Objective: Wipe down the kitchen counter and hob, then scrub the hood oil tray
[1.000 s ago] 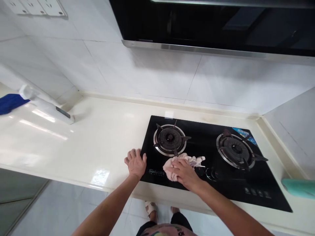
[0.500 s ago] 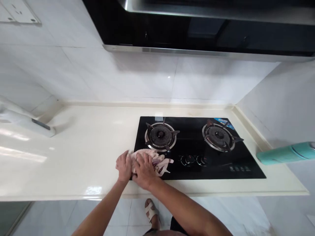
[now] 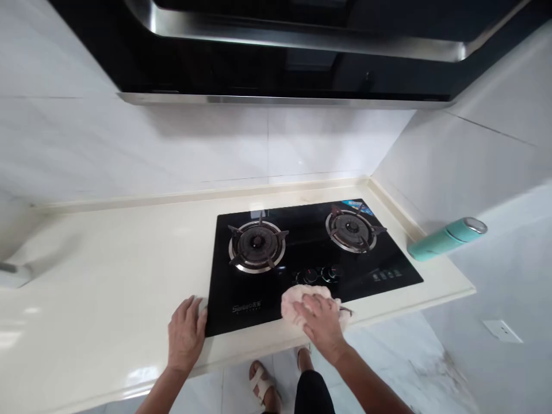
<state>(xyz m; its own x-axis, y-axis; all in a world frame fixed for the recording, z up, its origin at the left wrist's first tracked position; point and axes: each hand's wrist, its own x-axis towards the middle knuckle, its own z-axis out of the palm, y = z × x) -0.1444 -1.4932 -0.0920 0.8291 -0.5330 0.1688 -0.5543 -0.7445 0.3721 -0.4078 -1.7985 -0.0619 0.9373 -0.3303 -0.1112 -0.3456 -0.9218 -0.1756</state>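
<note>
A pale pink cloth lies bunched at the front edge of the black gas stove, just below its two knobs. My right hand presses on this cloth, its fingers bent over it. Part of the cloth hangs over onto the front strip of the counter. My left hand rests flat on the cream countertop, its fingers stretched along the stove's left edge and nothing held in it.
Two burners with pan supports, left and right, stand up from the glass. A turquoise bottle is right of the stove. Overhead hangs a black range hood. A white object sits at far left.
My right hand has moved right with the cloth, from the stove's front left corner to below the knobs. My left hand has left the cloth for the countertop. The view has shifted right.
</note>
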